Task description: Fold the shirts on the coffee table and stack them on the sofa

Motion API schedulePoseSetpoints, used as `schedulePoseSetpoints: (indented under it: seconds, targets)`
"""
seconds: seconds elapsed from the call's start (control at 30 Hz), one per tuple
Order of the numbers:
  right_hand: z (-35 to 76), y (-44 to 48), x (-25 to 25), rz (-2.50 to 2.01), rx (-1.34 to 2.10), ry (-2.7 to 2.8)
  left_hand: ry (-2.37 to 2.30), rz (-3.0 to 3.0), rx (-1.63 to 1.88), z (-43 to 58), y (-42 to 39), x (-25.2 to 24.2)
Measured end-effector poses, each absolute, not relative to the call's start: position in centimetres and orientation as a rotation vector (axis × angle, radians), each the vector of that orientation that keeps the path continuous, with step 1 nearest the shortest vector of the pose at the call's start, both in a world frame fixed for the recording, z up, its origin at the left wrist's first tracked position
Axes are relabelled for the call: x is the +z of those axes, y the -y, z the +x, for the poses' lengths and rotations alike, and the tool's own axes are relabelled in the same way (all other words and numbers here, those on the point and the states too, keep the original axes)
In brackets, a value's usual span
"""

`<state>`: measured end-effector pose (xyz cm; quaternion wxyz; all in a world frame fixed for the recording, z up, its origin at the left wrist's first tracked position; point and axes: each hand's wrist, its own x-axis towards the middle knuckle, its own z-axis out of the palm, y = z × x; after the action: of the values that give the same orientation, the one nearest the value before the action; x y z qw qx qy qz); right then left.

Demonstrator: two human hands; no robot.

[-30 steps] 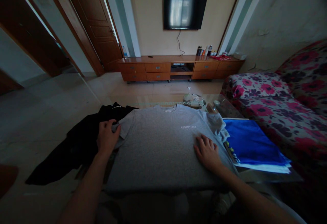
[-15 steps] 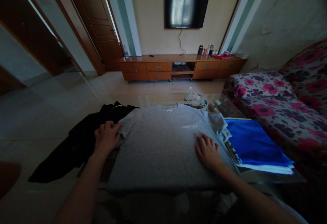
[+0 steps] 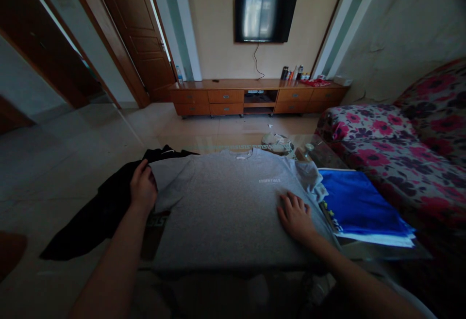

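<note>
Shirt: the grey short-sleeved cotton T-shirt (image 3: pixel 225 207) lies flat, front up, on the glass worktop (image 3: pixel 318 156).
Left hand: the left hand (image 3: pixel 142 188) has its fingers closed on the sleeve (image 3: pixel 167 178), which is raised above a crumpled black garment (image 3: pixel 94 217).
Right hand: the right hand (image 3: pixel 295 217) has its fingers spread flat on the shirt and grips nothing.
Risk: the thin pinch may slip. A hard pull could drag and wrinkle the body, or catch the black garment.

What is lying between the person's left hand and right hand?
In the head view, only the grey T-shirt lies between them: the left hand grips its sleeve, the right hand rests flat on it.
</note>
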<state>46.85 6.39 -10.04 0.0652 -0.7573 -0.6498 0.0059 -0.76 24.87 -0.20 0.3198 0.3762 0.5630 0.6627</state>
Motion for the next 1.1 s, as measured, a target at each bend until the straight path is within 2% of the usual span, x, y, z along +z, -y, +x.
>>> schedulePoseSetpoints:
  seconds: [0.13, 0.3, 0.4, 0.53, 0.67, 0.8, 0.97, 1.1]
  targets:
    - [46.9, -6.4, -10.1, -2.278, 0.021, 1.95, -1.388, 1.214, 1.649, -0.8, -24.7, -0.2]
    - [47.0, -6.4, -10.1, -2.268, 0.009, 1.969, -2.089, 1.873, 1.325, -0.8, -23.3, -0.3]
    - [46.9, -6.4, -10.1, -2.277, -0.006, 1.967, -2.51, 1.692, 1.114, -0.6, -22.7, -0.2]
    - [46.8, -6.4, -10.0, -2.278, -0.009, 1.976, -2.629, 1.546, 0.911, -0.8, -22.7, -0.1]
    - [46.7, -6.4, -9.9, -2.282, -0.02, 1.976, -2.583, 1.578, 0.869, -1.1, -22.9, 0.1]
    - [46.7, -6.5, -10.0, -2.283, -0.015, 1.979, -2.543, 1.738, 1.021, -1.2, -23.1, 0.1]
    - [46.7, -6.4, -10.0, -2.281, -0.036, 1.972, -2.251, 2.057, 1.141, 1.1, -22.4, 0.7]
    - [46.7, -6.4, -9.9, -2.278, -0.04, 1.974, -1.676, 2.296, 0.771, 4.8, -20.9, 0.8]
